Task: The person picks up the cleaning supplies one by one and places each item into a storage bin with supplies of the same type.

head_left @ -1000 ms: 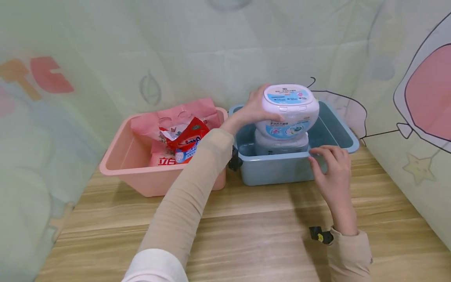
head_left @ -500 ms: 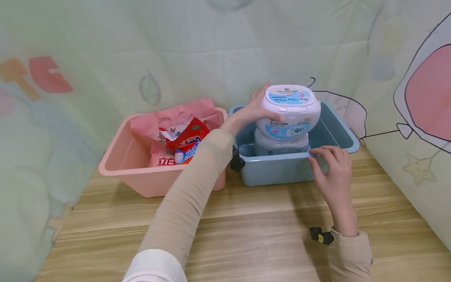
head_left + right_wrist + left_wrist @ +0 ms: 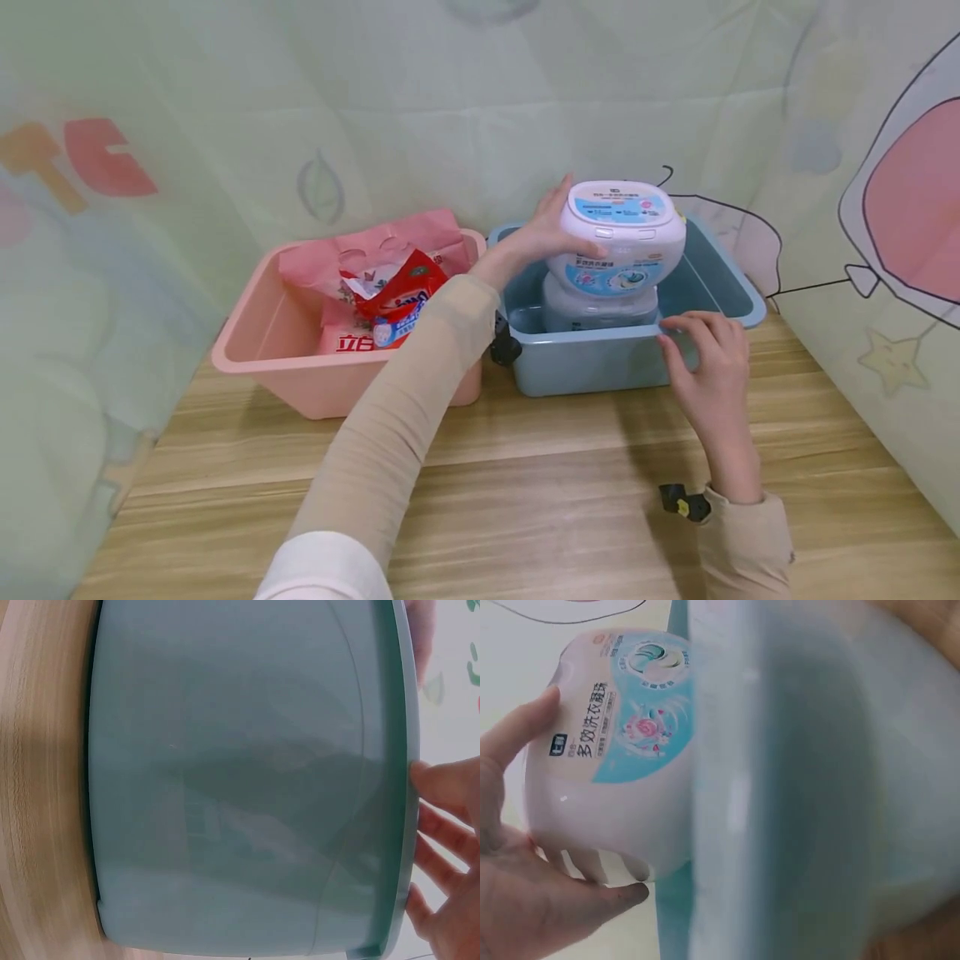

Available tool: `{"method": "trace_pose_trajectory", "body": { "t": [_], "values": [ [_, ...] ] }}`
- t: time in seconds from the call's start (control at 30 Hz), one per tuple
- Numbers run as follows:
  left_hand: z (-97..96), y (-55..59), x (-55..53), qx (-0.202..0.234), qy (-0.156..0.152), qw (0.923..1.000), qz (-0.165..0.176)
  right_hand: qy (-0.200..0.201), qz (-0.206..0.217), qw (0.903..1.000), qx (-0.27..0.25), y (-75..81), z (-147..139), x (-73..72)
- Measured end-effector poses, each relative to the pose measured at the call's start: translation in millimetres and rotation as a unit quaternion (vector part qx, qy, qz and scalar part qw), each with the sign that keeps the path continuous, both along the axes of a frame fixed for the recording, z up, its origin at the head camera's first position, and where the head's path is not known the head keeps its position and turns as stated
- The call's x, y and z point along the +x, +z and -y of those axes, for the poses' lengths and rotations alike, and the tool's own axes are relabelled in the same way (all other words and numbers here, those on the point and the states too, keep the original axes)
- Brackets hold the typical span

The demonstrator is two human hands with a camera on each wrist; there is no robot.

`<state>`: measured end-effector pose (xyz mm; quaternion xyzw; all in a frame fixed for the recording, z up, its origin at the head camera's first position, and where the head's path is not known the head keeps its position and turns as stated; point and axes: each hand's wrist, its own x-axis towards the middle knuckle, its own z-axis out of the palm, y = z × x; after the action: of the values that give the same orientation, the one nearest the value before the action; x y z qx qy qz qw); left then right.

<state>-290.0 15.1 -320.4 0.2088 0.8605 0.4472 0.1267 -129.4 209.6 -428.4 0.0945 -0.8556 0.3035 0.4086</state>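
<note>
A white laundry pod tub [image 3: 637, 246] with a blue label stands over a second tub [image 3: 570, 310] in the blue bin [image 3: 592, 367]. My left hand [image 3: 543, 233] grips the upper tub around its left side, thumb across the front. In the left wrist view, fingers and thumb of the left hand [image 3: 536, 877] wrap the labelled tub [image 3: 615, 795], partly hidden by the blurred bin wall [image 3: 795, 787]. My right hand [image 3: 708, 362] pinches the front rim of the blue bin between thumb and fingertips. The right wrist view shows the right hand [image 3: 454, 840] at the bin's rim [image 3: 411, 735].
A pink bin [image 3: 292, 383] stands left of the blue one, holding a pink bag [image 3: 405, 229] and a red packet [image 3: 412, 283]. Both bins are on a wooden table [image 3: 525, 500]. Printed curtains [image 3: 450, 125] hang close behind and at the sides.
The upper tub has shifted slightly to the right with my left hand. My right hand keeps its place on the rim.
</note>
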Motion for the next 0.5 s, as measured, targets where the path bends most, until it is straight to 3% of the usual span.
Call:
{"method": "trace_pose_trajectory", "body": {
  "t": [0.3, 0.5],
  "values": [
    [-1.6, 5.5, 11.2, 0.007, 0.034, 0.9994, 0.011, 0.006, -0.006, 1.0, 0.004, 1.3, -1, -3.7],
    [-4.2, 9.4, 16.7, 0.014, 0.041, 0.999, 0.014, 0.006, -0.011, 0.9999, 0.007, 1.1, -4, -5.5]
  ]
}}
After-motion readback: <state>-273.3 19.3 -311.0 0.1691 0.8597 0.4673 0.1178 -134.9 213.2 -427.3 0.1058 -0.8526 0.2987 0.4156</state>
